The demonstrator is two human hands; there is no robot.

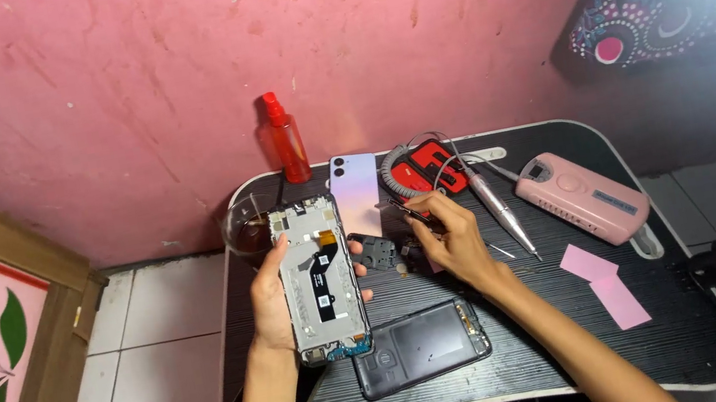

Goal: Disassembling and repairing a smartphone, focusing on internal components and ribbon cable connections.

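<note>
Left hand (272, 293) cradles opened phone (321, 280) (upright)

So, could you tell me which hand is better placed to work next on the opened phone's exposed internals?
Probably the right hand: it pinches thin tweezers, tips toward the opened phone. The left hand is wrapped around that phone, holding it up off the black table, so it isn't free.

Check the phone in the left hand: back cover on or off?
Off. The phone in the left hand shows bare boards and a flex cable; a dark back cover lies apart on the table.
</note>
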